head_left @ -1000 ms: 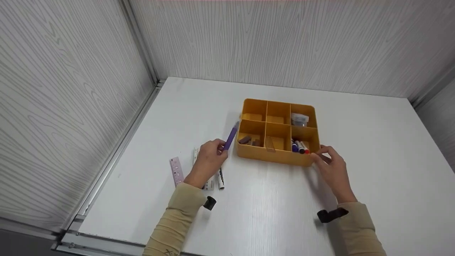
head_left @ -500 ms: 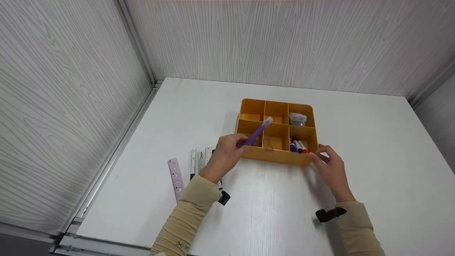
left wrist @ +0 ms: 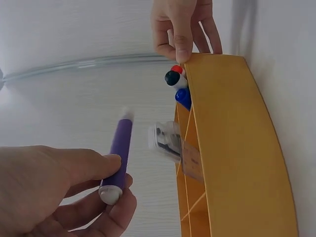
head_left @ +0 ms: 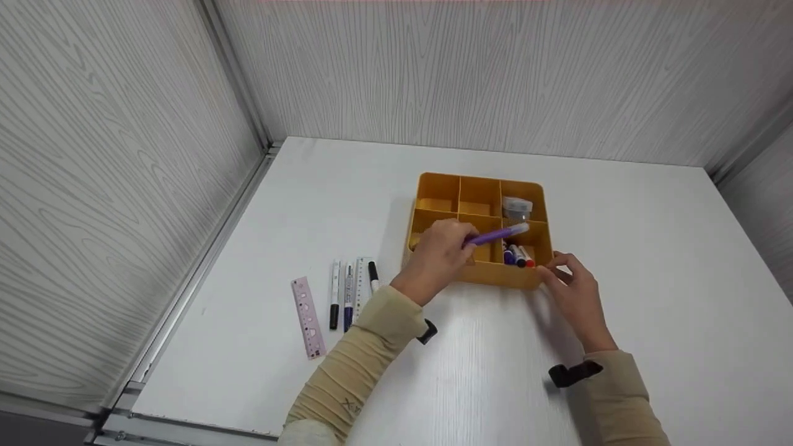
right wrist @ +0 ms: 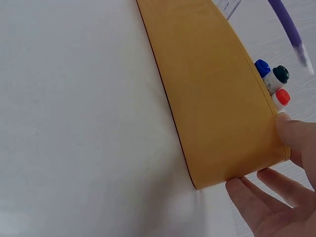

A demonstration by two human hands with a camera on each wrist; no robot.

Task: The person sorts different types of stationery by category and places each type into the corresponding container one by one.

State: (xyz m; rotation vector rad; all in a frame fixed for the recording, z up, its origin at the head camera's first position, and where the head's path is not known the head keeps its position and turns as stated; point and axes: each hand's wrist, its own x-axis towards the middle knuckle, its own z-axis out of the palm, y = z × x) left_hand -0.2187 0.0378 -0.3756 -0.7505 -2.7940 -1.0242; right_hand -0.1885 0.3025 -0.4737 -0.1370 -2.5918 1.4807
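Observation:
Above the yellow compartment box (head_left: 495,277), my left hand (head_left: 437,254) pinches a purple pen (head_left: 492,236) between thumb and fingers. Its whitish tip points right, over the front right compartment in the head view. Several capped markers (head_left: 517,256) with blue, dark and red ends lean in that compartment. My right hand (head_left: 576,294) grips the box's front right corner, thumb (right wrist: 289,128) on the rim and fingers against the side wall. A small clear container (head_left: 517,207) sits in the back right compartment. My left hand covers most of the front left compartment.
Left of the box on the white table lie a pink ruler (head_left: 308,317), a black-capped marker (head_left: 334,294), a blue-capped marker (head_left: 348,297), a clear ruler (head_left: 363,279) and another black-capped marker (head_left: 373,272). Wood-grain panels (head_left: 471,74) stand behind and at both sides.
My left hand has carried the purple pen rightward from beside the box to over its front compartments, turning the tip to the right. My right hand stays at the corner.

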